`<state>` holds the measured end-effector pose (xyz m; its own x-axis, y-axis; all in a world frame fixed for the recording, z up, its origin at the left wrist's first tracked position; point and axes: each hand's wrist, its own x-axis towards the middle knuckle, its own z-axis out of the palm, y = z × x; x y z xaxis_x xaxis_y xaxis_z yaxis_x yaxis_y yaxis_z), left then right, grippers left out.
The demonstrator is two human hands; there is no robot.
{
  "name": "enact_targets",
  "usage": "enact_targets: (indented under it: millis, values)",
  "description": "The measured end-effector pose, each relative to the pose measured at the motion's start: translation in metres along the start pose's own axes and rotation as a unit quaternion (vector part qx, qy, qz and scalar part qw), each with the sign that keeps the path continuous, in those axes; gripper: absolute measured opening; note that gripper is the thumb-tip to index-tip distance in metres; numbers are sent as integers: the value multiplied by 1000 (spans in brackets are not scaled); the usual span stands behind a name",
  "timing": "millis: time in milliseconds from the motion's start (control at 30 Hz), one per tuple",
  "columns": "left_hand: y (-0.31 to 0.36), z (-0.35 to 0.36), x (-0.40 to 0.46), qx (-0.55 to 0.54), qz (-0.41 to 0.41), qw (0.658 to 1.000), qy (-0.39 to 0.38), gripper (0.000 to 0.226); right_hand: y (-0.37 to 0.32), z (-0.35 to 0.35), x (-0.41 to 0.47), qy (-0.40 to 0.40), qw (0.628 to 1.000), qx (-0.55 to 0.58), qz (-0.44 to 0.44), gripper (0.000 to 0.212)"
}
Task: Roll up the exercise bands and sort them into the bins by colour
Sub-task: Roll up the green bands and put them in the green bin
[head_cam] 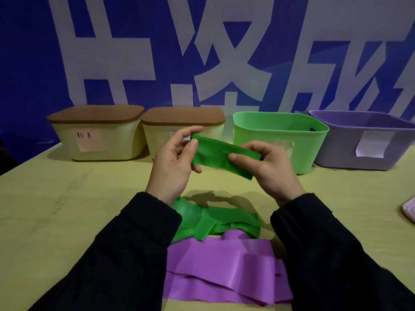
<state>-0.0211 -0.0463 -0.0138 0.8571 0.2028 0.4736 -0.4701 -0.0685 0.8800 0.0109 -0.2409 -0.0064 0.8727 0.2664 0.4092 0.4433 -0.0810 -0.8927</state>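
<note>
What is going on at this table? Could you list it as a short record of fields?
left hand: pinches one end of the green band
right hand: pinches the other end
on table: green band pile, purple band
open bins: green bin, purple bin
lidded bins: two cream bins, brown lids

Your table [67, 198] carries four bins along the back: two lidded cream bins [98, 140] [161, 135], a green bin [280, 140], a purple bin [363, 142]. Nearer you lie green bands [215, 223] overlapping purple bands [222, 272].
</note>
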Motion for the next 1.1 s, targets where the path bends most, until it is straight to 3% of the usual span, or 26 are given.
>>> enact_targets:
  millis: [200, 300, 433, 733, 867, 1100]
  values:
    - [1, 1, 1, -20, -14, 1000, 3, 28, 1, -4, 2, 14, 991, 127, 39, 16]
    - [-1, 1, 1, -28, -26, 999, 17, 18, 2, -2, 3, 6, 987, 152, 57, 23]
    - [0, 2, 0, -36, -27, 999, 8, 25, 1, 3, 2, -2, 980, 180, 87, 23]
    - [0, 4, 0, -15, -18, 1000, -7, 30, 0, 4, 0, 29, 984, 161, 65, 21]
    - [-1, 3, -1, -33, -31, 999, 3, 21, 0, 4, 0, 40, 985, 154, 62, 6]
    - [0, 9, -4, -32, -13, 998, -46, 30, 1, 9, -1, 37, 988, 143, 50, 2]
